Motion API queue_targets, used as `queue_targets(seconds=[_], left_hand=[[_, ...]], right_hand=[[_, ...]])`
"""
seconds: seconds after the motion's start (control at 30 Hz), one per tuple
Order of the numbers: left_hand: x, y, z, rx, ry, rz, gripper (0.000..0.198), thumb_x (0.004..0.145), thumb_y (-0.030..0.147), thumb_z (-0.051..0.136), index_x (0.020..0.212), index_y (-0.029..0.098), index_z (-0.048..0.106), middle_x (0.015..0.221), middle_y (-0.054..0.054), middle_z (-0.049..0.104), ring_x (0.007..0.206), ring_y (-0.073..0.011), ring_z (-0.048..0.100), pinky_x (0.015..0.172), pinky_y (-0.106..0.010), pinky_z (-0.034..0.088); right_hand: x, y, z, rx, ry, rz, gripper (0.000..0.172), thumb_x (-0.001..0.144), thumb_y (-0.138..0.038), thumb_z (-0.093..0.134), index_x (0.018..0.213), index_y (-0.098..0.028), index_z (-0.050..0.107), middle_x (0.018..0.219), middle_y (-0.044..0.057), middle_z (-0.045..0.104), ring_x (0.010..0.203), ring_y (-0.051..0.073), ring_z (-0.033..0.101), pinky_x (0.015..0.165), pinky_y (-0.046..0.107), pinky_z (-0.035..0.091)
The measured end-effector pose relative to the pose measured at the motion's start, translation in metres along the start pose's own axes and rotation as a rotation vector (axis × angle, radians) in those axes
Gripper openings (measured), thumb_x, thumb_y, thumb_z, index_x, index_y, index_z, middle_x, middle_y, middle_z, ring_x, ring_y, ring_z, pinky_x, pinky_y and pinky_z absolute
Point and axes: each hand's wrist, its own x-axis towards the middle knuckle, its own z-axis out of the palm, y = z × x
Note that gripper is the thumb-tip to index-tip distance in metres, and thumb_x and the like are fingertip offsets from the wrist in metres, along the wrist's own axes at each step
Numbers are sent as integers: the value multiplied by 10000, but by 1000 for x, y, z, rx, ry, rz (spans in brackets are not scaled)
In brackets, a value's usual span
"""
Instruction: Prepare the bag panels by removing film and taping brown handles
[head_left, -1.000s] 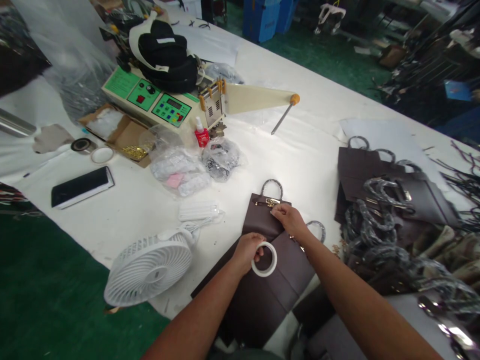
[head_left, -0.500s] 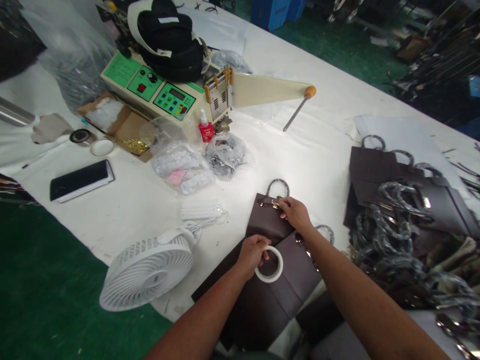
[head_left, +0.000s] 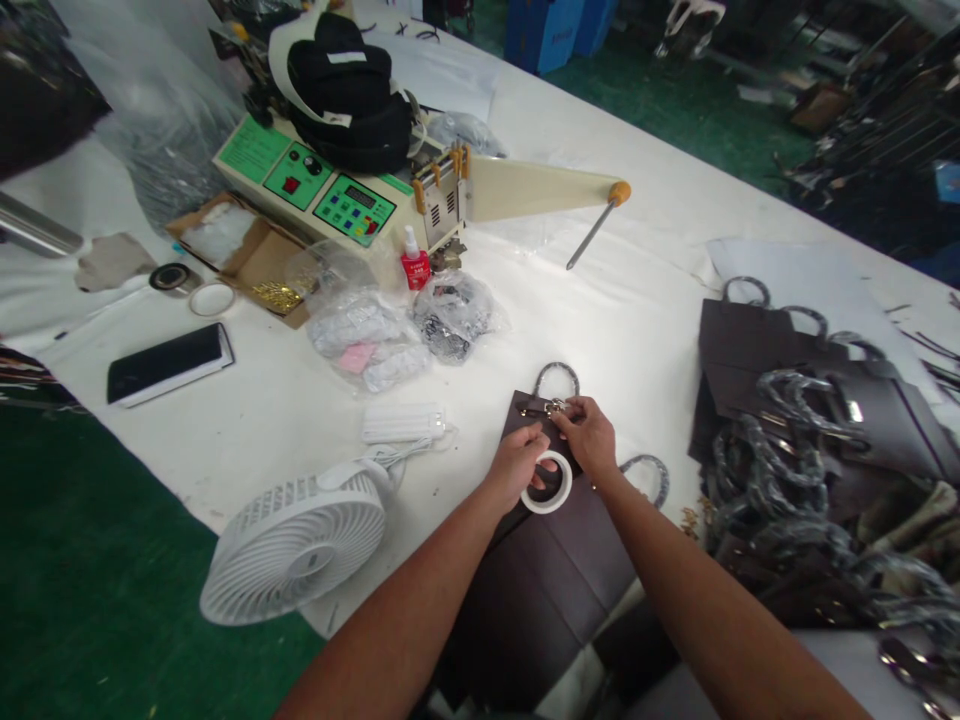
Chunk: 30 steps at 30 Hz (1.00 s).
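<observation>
My left hand (head_left: 516, 466) is closed on a roll of white tape (head_left: 546, 508), which hangs from its fingers over the dark brown leather. At the top of a brown handbag (head_left: 513, 422), my right hand (head_left: 590, 438) has its fingers pressed together at the metal clasp (head_left: 553, 406). Whether those fingertips pinch the clasp or a bit of tape is hidden. The bag's wrapped handle (head_left: 556, 367) stands up beyond both hands. Another brown bag (head_left: 555, 570) lies nearer to me, partly beneath my forearms.
A white fan (head_left: 300, 550) and a white power bank (head_left: 403, 423) sit to the left. Farther back are a green-panelled machine (head_left: 352, 208), a red bottle (head_left: 415, 268) and plastic bags (head_left: 367, 340). Several brown bags (head_left: 750, 345) are piled on the right. A screwdriver-like rod (head_left: 592, 235) sticks out behind.
My left hand has moved up and right with the tape roll, close to my right hand. My right hand stays at the clasp, its fingers shifted slightly.
</observation>
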Motion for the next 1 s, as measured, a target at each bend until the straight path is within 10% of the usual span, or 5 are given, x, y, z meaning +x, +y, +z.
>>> queue_targets(seconds=[0.17,0.5,0.67,1.0], left_hand=[[25,9,-2,12,-58,34,480,905,323,619,1357,165,600,1092,-91,692,701,-130,679,362,-145,392],[36,-4,-9,-74,-78,108,255,841,373,686,975,156,695,1287,-95,644,695,-108,689,364,-141,352],[38,-4,-14,-177,-94,119,388,842,388,697,1161,169,670,931,-33,660,697,-120,672,389,-139,358],[-2,1,-32,-218,-118,18,648,846,386,720,1395,84,554,666,2,639,454,-65,469,375,-161,308]], right_hand=[[0,-1,-9,158,-148,51,374,857,-578,633,951,-220,691,866,36,754,706,215,695,690,322,529],[10,2,1,-299,-68,-41,238,933,-420,562,955,-277,751,993,11,752,766,184,657,726,304,437],[10,1,4,-290,-4,22,386,918,-422,622,1266,-257,648,860,5,744,739,199,662,690,302,422],[0,2,4,-641,-45,-287,289,1035,-400,486,1071,-254,733,1017,43,702,877,189,623,657,277,342]])
